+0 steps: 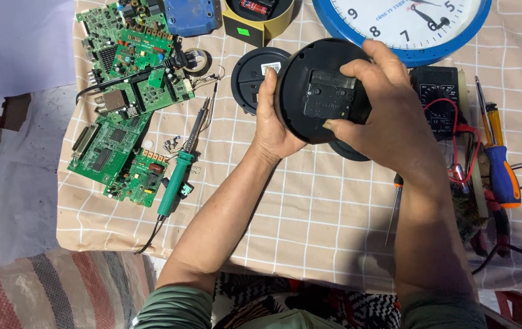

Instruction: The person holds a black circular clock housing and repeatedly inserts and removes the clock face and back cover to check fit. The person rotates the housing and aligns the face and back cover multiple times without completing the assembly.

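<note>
Hands grip black clock back between them: left hand underneath, right hand on top.

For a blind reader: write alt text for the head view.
Two hands hold a round black clock back above a checked cloth: the left hand grips its edge, the right hand touches its square mechanism. Green circuit boards, a soldering iron and a blue-rimmed wall clock surround them.

One head-worn camera looks steeply down, close over the checked cloth of the workbench.
</note>
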